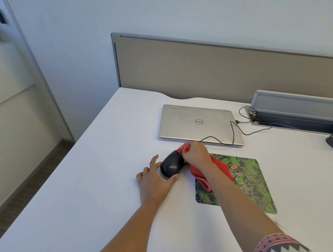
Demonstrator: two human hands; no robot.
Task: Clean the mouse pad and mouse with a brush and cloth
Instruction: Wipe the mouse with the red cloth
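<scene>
— Where was the mouse (pixel 172 164)?
— On the white table (pixel 105 172), just left of the green mouse pad (pixel 248 181) and nearer than the closed laptop (pixel 196 123).
— And the hands?
— The left hand (pixel 155 182) held the mouse's near end between thumb and forefinger, the other fingers spread. The right hand (pixel 196 153) was bunched round a red cloth (pixel 218 168), pressing it to the mouse's far end.
— The rest of the cloth?
— It trailed under the wrist onto the mouse pad.
</scene>
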